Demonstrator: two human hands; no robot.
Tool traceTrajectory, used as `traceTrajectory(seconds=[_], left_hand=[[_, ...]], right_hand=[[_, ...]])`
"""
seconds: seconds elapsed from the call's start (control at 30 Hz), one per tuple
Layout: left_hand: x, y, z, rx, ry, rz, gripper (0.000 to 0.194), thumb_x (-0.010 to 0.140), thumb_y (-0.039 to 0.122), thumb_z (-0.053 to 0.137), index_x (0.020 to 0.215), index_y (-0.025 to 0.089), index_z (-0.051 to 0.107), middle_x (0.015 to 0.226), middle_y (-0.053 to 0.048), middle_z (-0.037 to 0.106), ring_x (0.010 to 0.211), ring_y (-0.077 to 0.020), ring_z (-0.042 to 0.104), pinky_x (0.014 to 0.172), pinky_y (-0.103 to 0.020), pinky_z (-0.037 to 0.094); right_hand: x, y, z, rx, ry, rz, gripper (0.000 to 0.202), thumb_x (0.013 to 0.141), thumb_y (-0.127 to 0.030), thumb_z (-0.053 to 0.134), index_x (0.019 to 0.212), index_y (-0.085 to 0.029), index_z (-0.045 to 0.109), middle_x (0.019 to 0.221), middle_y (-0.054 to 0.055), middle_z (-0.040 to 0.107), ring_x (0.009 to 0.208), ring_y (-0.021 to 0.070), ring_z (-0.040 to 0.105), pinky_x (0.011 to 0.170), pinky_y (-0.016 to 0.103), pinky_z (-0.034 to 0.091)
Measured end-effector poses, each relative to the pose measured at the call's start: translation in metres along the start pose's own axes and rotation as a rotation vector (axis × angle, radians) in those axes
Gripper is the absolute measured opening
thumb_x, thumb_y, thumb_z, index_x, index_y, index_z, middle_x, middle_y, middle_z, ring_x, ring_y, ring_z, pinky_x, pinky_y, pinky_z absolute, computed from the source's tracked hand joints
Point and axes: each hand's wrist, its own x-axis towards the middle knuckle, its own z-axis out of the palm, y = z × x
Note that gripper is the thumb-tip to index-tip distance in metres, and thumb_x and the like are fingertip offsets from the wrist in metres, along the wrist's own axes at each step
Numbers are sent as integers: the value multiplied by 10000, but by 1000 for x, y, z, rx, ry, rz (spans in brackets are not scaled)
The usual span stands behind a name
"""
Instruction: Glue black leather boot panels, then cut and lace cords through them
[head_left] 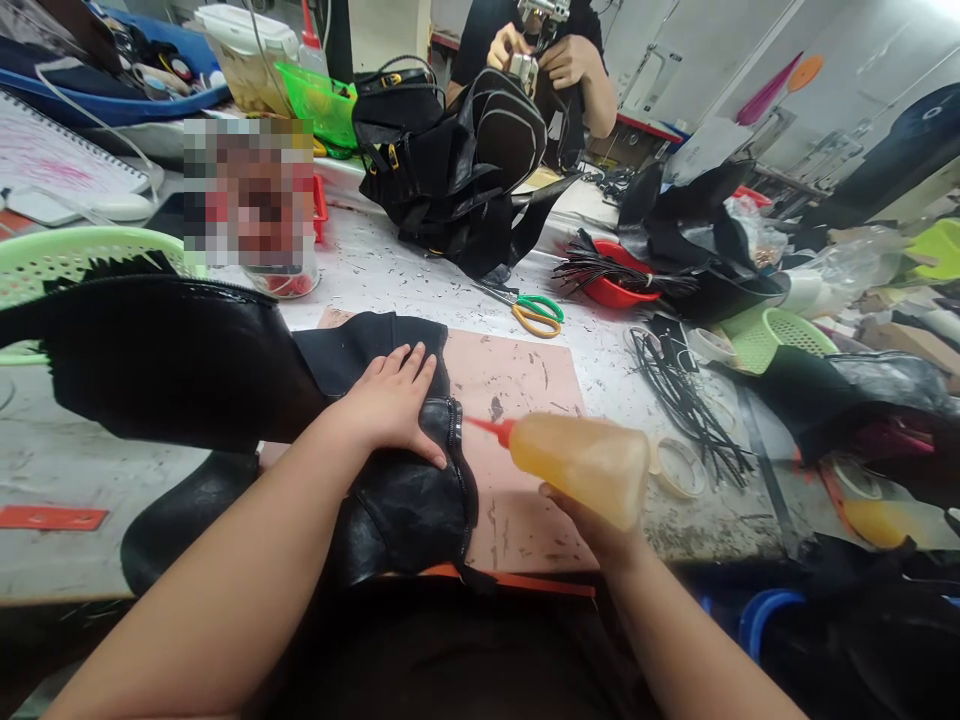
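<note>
My left hand point(396, 400) lies flat with fingers spread on a black leather piece point(412, 505), pressing it against the table. A zipper point(456, 425) runs along that piece's right edge, beside my thumb. From below, my right hand point(600, 530) grips a squeeze bottle point(581, 460) of amber liquid, mostly hiding my fingers. The bottle is tilted nearly level, its red nozzle point(487, 427) pointing left and ending close to the zipper edge. Under the leather is a pinkish board point(517, 375). Another black panel point(172, 360) with a zipper rises at the left.
Scissors point(538, 312) lie beyond the board, near a red bowl point(615, 275) of black strips. Tape rolls point(679, 468) and black cords point(690, 410) are on the right. Black bags point(457, 150) stand at the back, where another person's hands point(566, 60) work at a machine.
</note>
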Motion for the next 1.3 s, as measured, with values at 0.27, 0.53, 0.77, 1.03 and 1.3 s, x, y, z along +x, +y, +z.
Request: traceTrajectory(seconds=[0.27, 0.53, 0.77, 1.03, 1.3], left_hand=[[1, -4, 0, 6, 24, 0, 1364, 343, 808, 540, 1397, 61, 100, 1481, -187, 39, 1333, -364, 46, 1037, -461, 99], [3, -6, 1, 11, 53, -6, 1327, 364, 802, 537, 1393, 64, 141, 1478, -190, 75, 1331, -375, 53, 1035, -467, 107], [-2, -1, -1, -21, 34, 8, 1362, 348, 810, 540, 1394, 50, 111, 1477, -196, 57, 1337, -348, 52, 1042, -440, 106], [-2, 1, 0, -26, 31, 23, 1369, 350, 840, 497, 1394, 48, 101, 1478, -194, 45, 1335, -352, 41, 1041, -458, 96], [-1, 1, 0, -8, 28, 18, 1365, 356, 840, 495, 1395, 50, 95, 1480, -188, 45, 1335, -351, 34, 1037, -451, 93]], right_hand=[[119, -4, -45, -1050, -153, -759, 300, 792, -99, 495, 1071, -207, 471, 1177, 89, 568, 1098, 233, 484, 885, 391, 353], [157, 54, -76, -1453, -557, -454, 207, 685, 12, 485, 628, -137, 618, 648, 91, 611, 737, 218, 517, 776, 389, 365], [46, -4, -26, -790, -560, -547, 294, 798, -145, 448, 1050, -126, 598, 913, 128, 588, 838, 216, 508, 719, 358, 407], [-20, -34, 10, -528, -747, -505, 365, 821, -283, 481, 1178, -247, 548, 861, 62, 557, 763, 194, 456, 693, 350, 358], [-17, -31, 9, -520, -730, -525, 372, 814, -256, 459, 1170, -205, 554, 878, 69, 562, 767, 201, 433, 700, 354, 341]])
